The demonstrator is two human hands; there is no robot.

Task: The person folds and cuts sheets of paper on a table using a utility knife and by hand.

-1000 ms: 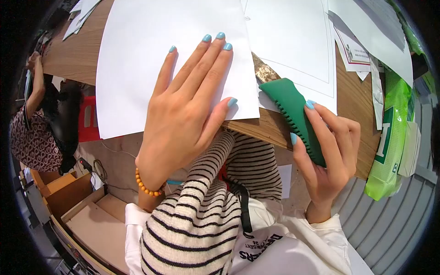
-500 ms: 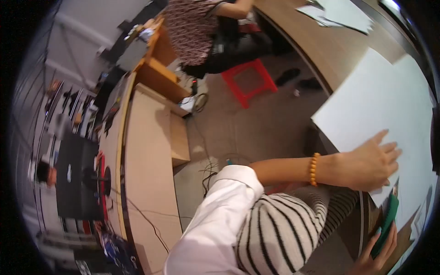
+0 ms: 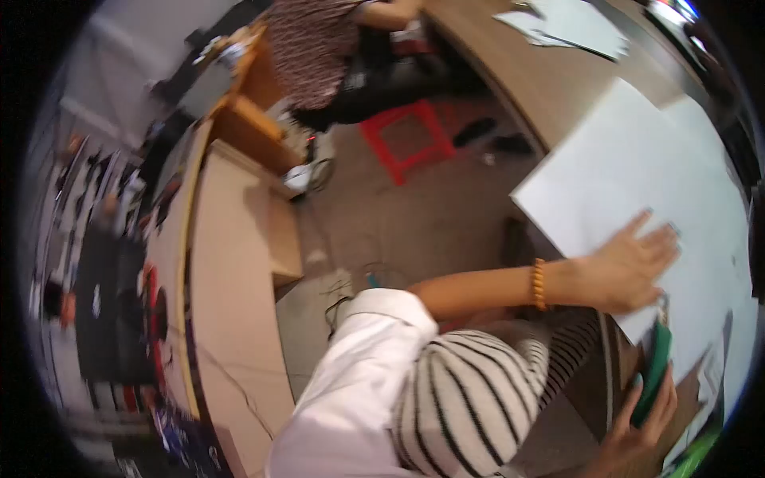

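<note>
My left hand [image 3: 629, 267], with an orange bead bracelet [image 3: 539, 284] at the wrist, lies palm down with fingers spread on large white sheets [image 3: 590, 191] on the table. Below it in view, my right hand [image 3: 649, 414] is closed around a long green hand tool [image 3: 655, 370], thumb on one side and fingers on the other. The tool's narrow, metal-looking tip is close to my left hand's thumb, by the edge of the sheets. Its exact kind is hard to make out.
The brown table [image 3: 494, 56] bears more papers [image 3: 586, 28] at its far end. A person [image 3: 311, 56] is near a red plastic stool [image 3: 406, 139]. Cables run over the floor. A wooden desk [image 3: 235, 263] and a dark monitor [image 3: 115, 307] are at left.
The whole scene has shifted left in view as my head moves. Both hands keep their places, the left on the paper, the right around the green tool. A bright green thing shows at lower right.
</note>
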